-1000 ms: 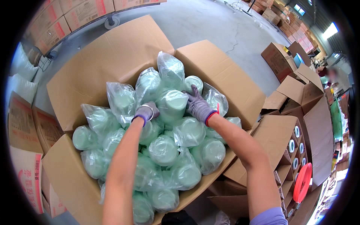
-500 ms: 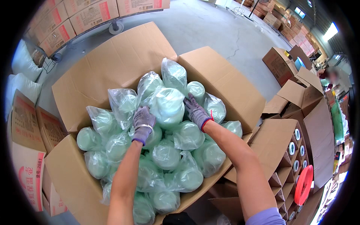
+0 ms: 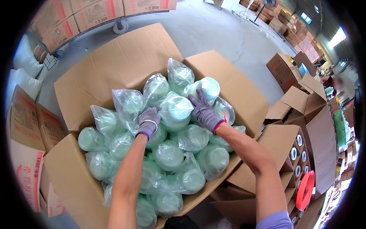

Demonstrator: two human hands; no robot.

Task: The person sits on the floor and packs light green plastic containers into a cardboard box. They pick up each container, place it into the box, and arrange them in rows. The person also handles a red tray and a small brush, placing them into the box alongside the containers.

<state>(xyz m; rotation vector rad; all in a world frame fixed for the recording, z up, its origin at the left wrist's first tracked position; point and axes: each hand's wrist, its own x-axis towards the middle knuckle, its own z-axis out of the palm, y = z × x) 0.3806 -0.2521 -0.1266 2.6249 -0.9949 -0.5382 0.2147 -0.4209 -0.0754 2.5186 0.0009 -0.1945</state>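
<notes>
Can't see the bottom of the big carton (image 3: 114, 63), the bagged green containers (image 3: 169, 155) cover it. Stacked cartons (image 3: 95, 17) get chopped by the top edge, purple sleeve (image 3: 274, 221) by the lower one, and the co-worker (image 3: 336, 83) far right is a tiny blur.

Bags (image 3: 169, 155) in carton (image 3: 110, 65) — boxes (image 3: 99, 15) behind, apparently on a cart (image 3: 121, 27)

The left hand (image 3: 149, 115) is wearing a greyish-purple knit glove (image 3: 146, 128) with a purple cuff (image 3: 143, 134) and pale band (image 3: 151, 121). The right hand (image 3: 205, 113) is wearing a matching glove (image 3: 209, 119) edged in red, and a lavender sleeve (image 3: 275, 221) is showing above the elbow (image 3: 263, 168).
</notes>
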